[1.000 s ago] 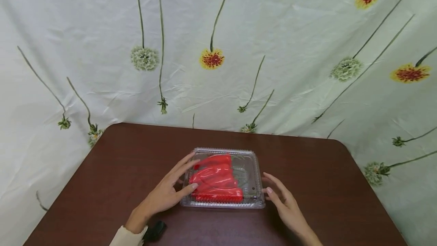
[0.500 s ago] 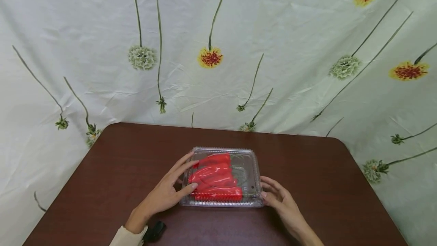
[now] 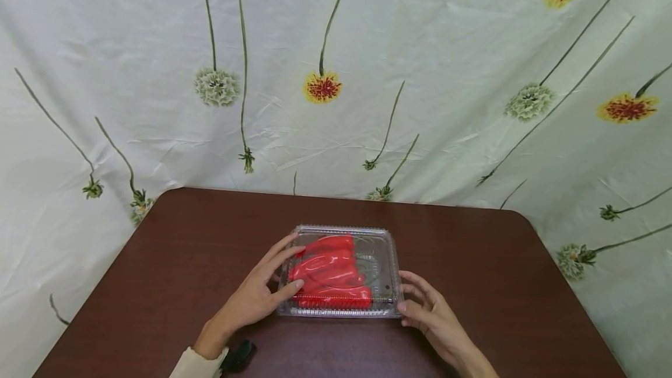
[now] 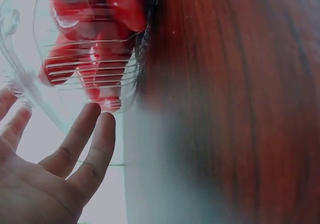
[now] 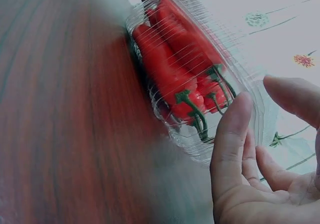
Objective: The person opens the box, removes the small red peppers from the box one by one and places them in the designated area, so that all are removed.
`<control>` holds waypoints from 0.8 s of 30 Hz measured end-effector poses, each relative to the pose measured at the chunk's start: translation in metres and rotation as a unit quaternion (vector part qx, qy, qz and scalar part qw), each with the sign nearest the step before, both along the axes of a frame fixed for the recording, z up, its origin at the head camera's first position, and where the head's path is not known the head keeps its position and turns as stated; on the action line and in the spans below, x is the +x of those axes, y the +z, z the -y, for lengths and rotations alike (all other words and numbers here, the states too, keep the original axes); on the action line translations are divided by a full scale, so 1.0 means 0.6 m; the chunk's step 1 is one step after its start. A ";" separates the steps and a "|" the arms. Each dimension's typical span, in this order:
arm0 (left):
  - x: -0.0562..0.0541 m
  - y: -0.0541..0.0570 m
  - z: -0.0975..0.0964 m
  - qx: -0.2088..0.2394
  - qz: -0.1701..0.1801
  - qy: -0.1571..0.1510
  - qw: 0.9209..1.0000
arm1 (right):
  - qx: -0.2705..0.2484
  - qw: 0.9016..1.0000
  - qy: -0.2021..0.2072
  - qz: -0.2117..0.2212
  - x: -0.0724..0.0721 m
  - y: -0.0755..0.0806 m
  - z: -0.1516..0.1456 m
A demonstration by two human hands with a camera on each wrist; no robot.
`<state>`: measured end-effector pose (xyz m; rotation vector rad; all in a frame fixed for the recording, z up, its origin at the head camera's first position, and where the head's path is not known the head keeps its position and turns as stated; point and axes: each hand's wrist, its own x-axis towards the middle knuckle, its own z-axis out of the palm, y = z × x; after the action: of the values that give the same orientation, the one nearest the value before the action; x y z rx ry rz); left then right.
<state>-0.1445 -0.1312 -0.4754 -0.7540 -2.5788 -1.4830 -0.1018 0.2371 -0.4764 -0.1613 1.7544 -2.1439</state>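
Note:
A clear plastic clamshell box (image 3: 379,273) with its lid down sits on the table, holding several red peppers (image 3: 336,264) with green stems (image 5: 192,108). My left hand (image 3: 254,293) rests on the box's left side, fingers spread along the lid's edge and thumb on top. My right hand (image 3: 433,317) is at the right side, thumb at the near right corner and fingertips along the rim. Up close, the right wrist view shows the right fingers (image 5: 232,134) loosely bent beside the box corner. The left wrist view shows the left fingers (image 4: 95,149) extended at the ridged side wall.
The box stands on a dark brown table (image 3: 220,232) with rounded far corners. A black band (image 3: 238,356) is at my left wrist, by a cream sleeve (image 3: 196,364). Behind the table hangs a white cloth (image 3: 446,45) printed with flowers.
My right hand has come in leftward to the box's right edge, and its thumb has reached the near corner. The left hand and the box stay nearly in place.

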 end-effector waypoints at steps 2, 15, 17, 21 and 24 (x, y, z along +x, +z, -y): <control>0.001 0.000 -0.002 0.007 -0.003 0.002 1.000 | -0.012 1.000 0.006 0.004 0.000 0.000 0.000; 0.002 -0.003 -0.007 0.034 0.003 0.008 0.999 | 0.056 0.998 -0.025 0.000 0.005 0.005 0.018; 0.001 -0.003 -0.008 0.035 0.005 0.005 0.999 | 0.063 0.997 -0.035 0.004 0.007 0.006 0.020; 0.001 -0.004 -0.009 0.036 0.006 0.002 0.999 | 0.069 0.996 -0.055 0.016 0.010 0.009 0.025; 0.001 -0.004 -0.009 0.035 0.006 0.003 0.999 | 0.077 0.994 -0.069 0.026 0.012 0.012 0.030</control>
<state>-0.1439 -0.1257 -0.4778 -0.7319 -2.5206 -1.5707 -0.0943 0.2189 -0.4693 0.0551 1.9415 -2.0743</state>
